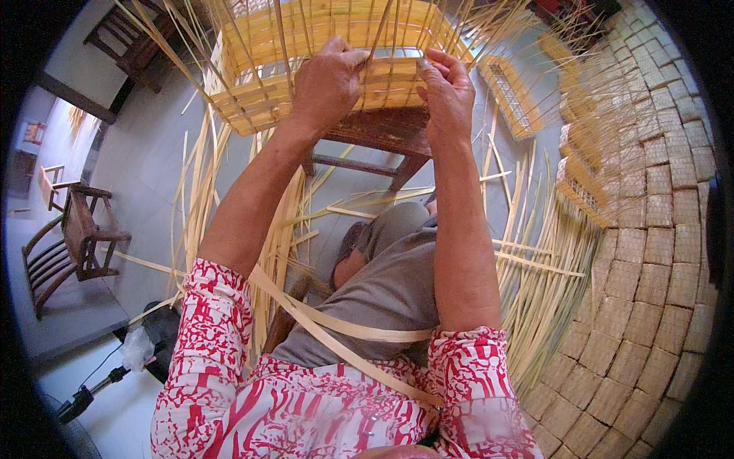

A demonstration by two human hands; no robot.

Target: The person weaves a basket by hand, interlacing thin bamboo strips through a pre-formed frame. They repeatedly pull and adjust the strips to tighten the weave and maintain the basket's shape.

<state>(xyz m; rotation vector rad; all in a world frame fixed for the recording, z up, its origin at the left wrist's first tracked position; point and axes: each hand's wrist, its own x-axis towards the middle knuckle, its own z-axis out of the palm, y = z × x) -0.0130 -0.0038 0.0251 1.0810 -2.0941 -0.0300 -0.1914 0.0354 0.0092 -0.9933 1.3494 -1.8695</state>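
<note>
We curl our left hand [329, 80] onto the near wall of one yellow woven basket [391, 83] and pinch its rim with our right hand [447, 96], the basket sitting far middle over one brown wooden surface [382, 128]. Two pale strips [371, 333] cross our grey trousers [382, 275], and one brown chair [81, 226] stands left.

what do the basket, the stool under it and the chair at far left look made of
Basket: probably split bamboo or cane, yellow, slightly glossy; flat strips interlace, with thin stakes sticking up.
Stool: likely wood, dark reddish-brown, its top mottled as if worn.
Chair: seemingly brown wood, judging by its slatted back; finish unclear.
</note>
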